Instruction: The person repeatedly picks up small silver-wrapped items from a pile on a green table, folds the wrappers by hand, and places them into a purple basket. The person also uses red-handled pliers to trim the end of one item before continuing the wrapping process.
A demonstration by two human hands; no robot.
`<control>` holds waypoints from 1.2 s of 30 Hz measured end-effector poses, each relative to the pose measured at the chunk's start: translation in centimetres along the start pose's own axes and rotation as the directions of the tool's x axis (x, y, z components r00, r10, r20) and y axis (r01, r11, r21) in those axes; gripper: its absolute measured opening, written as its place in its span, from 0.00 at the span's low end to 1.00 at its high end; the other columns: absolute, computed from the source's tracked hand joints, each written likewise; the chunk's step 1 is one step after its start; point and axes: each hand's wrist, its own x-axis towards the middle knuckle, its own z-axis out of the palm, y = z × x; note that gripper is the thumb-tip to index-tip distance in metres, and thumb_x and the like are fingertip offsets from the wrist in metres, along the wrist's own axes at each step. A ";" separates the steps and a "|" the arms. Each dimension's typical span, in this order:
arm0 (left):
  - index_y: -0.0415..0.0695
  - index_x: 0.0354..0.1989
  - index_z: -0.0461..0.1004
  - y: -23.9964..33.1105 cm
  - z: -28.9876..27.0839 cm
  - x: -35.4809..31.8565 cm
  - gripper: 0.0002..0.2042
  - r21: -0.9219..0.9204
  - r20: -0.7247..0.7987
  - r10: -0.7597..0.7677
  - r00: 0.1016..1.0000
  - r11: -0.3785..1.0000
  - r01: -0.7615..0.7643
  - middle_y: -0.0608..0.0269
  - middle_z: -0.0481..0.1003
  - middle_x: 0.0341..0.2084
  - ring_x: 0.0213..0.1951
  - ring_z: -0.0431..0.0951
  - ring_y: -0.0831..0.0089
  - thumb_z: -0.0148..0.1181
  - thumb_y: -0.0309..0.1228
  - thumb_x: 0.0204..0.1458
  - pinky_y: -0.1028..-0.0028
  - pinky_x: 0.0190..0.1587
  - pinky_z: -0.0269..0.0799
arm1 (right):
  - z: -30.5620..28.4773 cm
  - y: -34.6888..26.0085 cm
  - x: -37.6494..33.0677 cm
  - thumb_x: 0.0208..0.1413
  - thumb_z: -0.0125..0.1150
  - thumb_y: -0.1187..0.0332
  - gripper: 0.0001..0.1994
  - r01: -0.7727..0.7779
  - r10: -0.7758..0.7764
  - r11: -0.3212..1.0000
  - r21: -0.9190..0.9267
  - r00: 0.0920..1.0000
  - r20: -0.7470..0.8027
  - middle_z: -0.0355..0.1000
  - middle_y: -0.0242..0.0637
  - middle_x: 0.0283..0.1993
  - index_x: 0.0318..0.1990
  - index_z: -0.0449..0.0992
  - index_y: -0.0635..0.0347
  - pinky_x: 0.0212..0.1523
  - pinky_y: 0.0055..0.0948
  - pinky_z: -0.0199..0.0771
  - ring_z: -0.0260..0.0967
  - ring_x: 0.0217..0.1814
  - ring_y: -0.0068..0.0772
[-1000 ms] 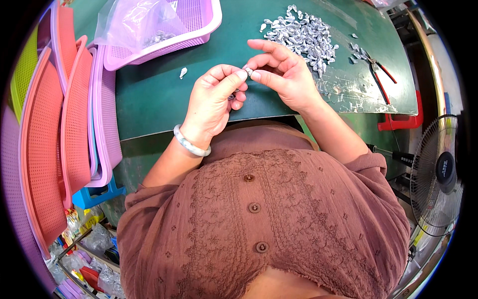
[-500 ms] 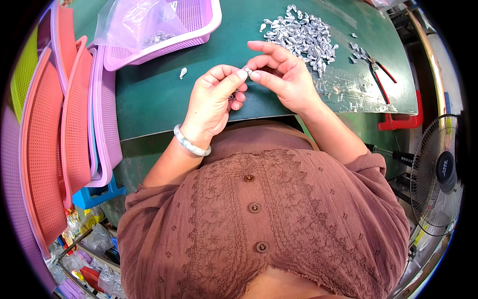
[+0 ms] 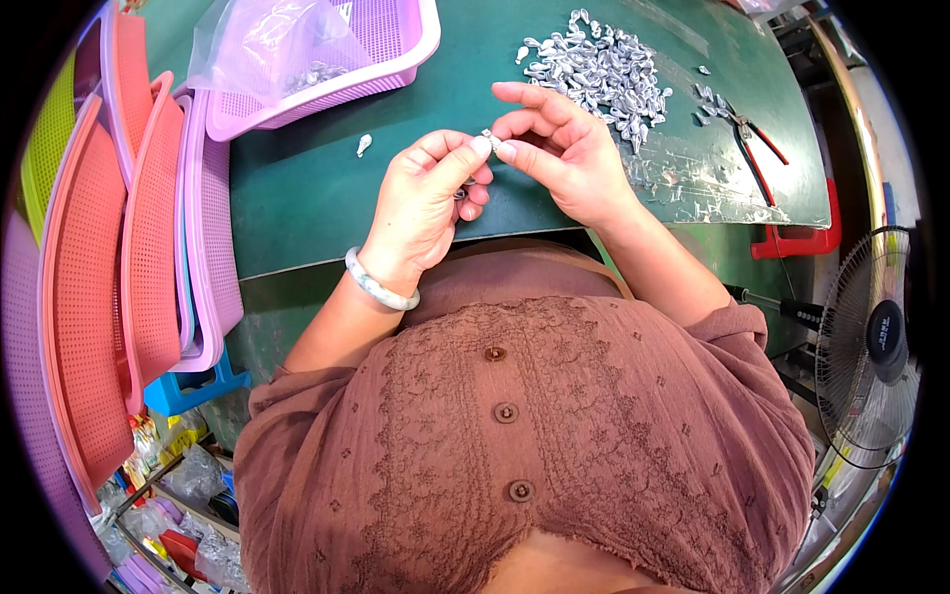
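Two hands at work here, the left hand curled and the right hand with its outer fingers lifted, both pinching one small silvery piece over the near side of the green table. Beyond, one loose piece lies left, one red-handled pliers right; farther back, one purple basket, one heap too crowded to count.

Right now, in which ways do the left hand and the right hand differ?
The left hand wears a pale bracelet; the right hand wears none. The left hand curls around other silver pieces, while one finger of the right hand sticks out. Both touch the same small silver piece.
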 end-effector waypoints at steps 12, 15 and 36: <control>0.43 0.28 0.71 0.1 0.1 -0.1 0.05 0.011 -0.012 -0.012 1.000 1.000 0.012 0.68 0.69 0.19 0.18 0.65 0.83 0.53 0.30 0.52 0.85 0.18 0.57 | 0.2 -0.3 -0.2 0.49 0.58 0.76 0.21 -0.020 0.021 1.000 0.011 1.000 -0.010 0.70 0.32 0.34 0.52 0.63 0.65 0.41 0.19 0.67 0.66 0.37 0.18; 0.43 0.27 0.71 0.1 0.1 -0.1 0.06 0.016 -0.015 -0.015 1.000 1.000 0.015 0.68 0.69 0.19 0.18 0.65 0.83 0.53 0.31 0.52 0.84 0.18 0.57 | 0.2 -0.4 -0.2 0.48 0.58 0.76 0.21 -0.030 0.030 1.000 0.007 0.999 -0.017 0.70 0.32 0.34 0.52 0.63 0.65 0.41 0.19 0.67 0.66 0.37 0.18; 0.42 0.29 0.71 -0.1 0.0 -0.1 0.04 0.008 0.015 0.009 1.000 1.000 -0.009 0.69 0.69 0.19 0.19 0.66 0.82 0.54 0.29 0.51 0.85 0.19 0.59 | 0.3 0.6 -0.2 0.46 0.57 0.81 0.23 0.170 -0.170 0.977 -0.127 0.985 0.010 0.67 0.31 0.32 0.52 0.63 0.61 0.40 0.20 0.68 0.65 0.35 0.19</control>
